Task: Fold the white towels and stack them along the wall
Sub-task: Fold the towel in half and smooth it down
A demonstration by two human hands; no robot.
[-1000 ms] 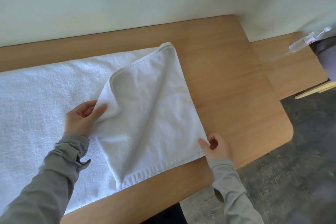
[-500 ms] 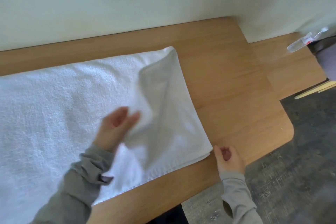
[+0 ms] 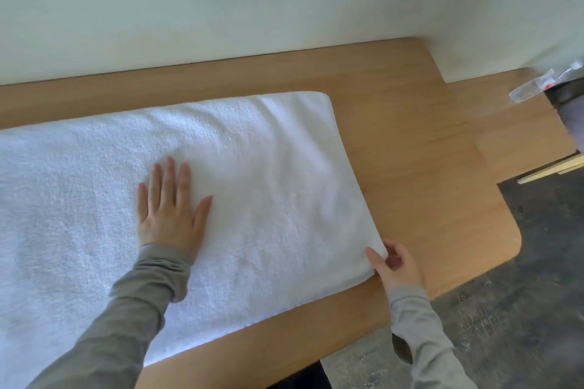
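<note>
Though flat, towel (image 3: 268, 183) lengthwise along wall (image 3: 221, 9)

I see a wooden table (image 3: 410, 142) set against the wall (image 3: 284, 3), with a white towel (image 3: 278, 174) spread flat across its top.

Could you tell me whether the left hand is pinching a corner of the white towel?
No, the left hand lies flat, palm down, on the white towel, while the right hand pinches its near corner.
</note>
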